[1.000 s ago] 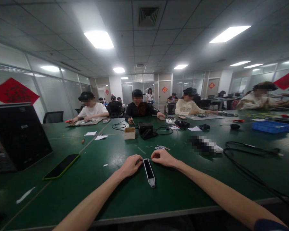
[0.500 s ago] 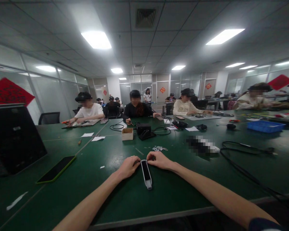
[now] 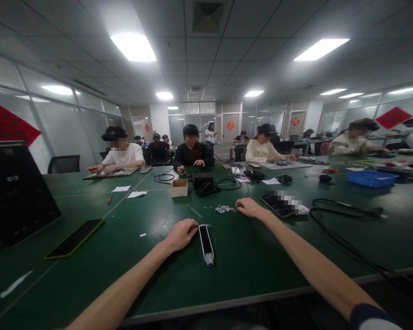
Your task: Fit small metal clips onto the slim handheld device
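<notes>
Slim black-and-white device (image 3: 205, 243) lying flat on the green table (image 3: 254, 266), near centre, long axis running near to far. Left hand (image 3: 181, 233): fingers curled, fingertips touching the device's far end; whether they clamp it cannot be told. Right hand (image 3: 248, 207): apart from the device, farther and to the right, palm down, fingertips at a small heap of metal parts (image 3: 223, 209); closure on any part not discernible. Right of that hand, a dark phone (image 3: 277, 205). Far left, a green-cased phone (image 3: 74, 238). Beyond the parts, a cardboard box (image 3: 179, 188).
</notes>
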Motion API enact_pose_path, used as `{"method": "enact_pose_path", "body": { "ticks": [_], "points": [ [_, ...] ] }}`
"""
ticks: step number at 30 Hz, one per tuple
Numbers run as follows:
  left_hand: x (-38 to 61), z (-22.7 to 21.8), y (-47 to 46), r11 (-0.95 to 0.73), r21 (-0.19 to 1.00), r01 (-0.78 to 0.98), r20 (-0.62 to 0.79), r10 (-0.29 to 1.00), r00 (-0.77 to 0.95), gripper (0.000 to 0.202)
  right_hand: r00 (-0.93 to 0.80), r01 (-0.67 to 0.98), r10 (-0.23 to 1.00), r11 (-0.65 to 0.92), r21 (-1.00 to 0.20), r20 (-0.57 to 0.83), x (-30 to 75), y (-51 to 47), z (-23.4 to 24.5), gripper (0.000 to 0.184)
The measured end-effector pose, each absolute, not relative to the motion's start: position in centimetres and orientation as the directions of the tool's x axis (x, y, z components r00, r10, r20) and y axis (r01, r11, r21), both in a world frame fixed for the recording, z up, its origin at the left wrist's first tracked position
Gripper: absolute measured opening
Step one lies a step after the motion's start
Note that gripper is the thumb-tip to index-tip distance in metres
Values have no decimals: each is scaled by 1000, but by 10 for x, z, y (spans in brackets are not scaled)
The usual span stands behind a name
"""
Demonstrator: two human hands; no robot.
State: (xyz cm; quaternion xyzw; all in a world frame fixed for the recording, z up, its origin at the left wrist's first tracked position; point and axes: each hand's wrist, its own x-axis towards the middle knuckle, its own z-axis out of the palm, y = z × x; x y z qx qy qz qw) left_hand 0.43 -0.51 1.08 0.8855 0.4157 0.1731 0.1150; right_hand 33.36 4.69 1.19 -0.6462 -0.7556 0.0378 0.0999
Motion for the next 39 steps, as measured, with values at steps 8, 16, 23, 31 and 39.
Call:
{"method": "enact_pose_path", "body": {
  "ticks": [8, 16, 23, 31, 39],
  "points": [
    [1, 4, 0, -666, 357, 654, 252, 744, 619, 19, -142, 952, 990, 142, -271, 17, 331, 52, 11, 21],
    [2, -1, 2, -689, 313, 654, 300, 725, 620, 19, -80, 948, 988, 36, -315, -129, 324, 65, 12, 22],
    [1, -3, 4, -692, 308, 653, 319, 722, 614, 18, -100, 930, 993, 70, -361, -64, 324, 61, 11, 14],
    [7, 0, 0, -644, 308, 701, 282, 765, 579, 20, -133, 930, 989, 148, -336, 66, 326, 53, 22, 21],
    [12, -1, -6, -639, 305, 706, 307, 768, 563, 19, -390, 753, 850, 515, -409, 354, 248, 13, 25, 18]
  ]
}}
